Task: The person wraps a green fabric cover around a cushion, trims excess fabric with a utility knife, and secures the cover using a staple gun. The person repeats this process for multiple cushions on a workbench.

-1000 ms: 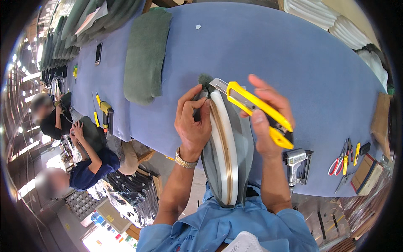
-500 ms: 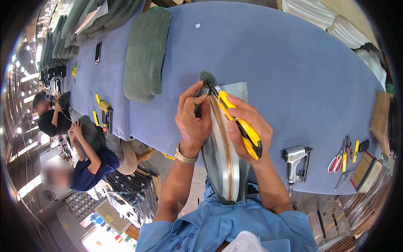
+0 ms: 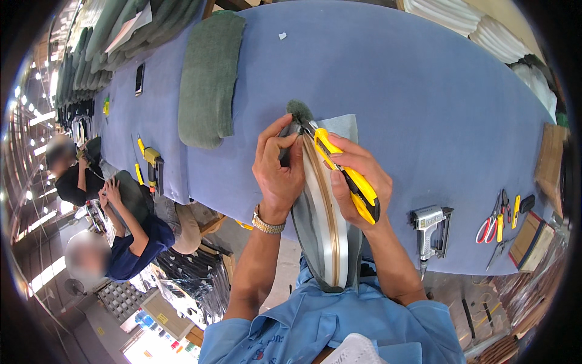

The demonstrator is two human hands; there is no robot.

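A curved panel (image 3: 324,224) with a pale wooden edge and grey-green fabric stands on edge against my body, its far end resting on the blue table (image 3: 388,67). My left hand (image 3: 280,167) pinches the fabric at the panel's far end. My right hand (image 3: 357,182) grips a yellow utility knife (image 3: 347,175) whose blade tip meets the fabric beside my left fingers. A grey fabric piece (image 3: 342,126) lies under the panel's tip.
A green padded cushion (image 3: 209,79) lies far left on the table. A staple gun (image 3: 427,227), red-handled scissors (image 3: 490,224) and small tools sit at the right. A yellow tool (image 3: 150,159) lies at the left edge, where two people work below.
My right hand has swung the yellow knife down from above the panel and brought its tip to the fabric at the panel's far end. My left hand has kept its pinch.
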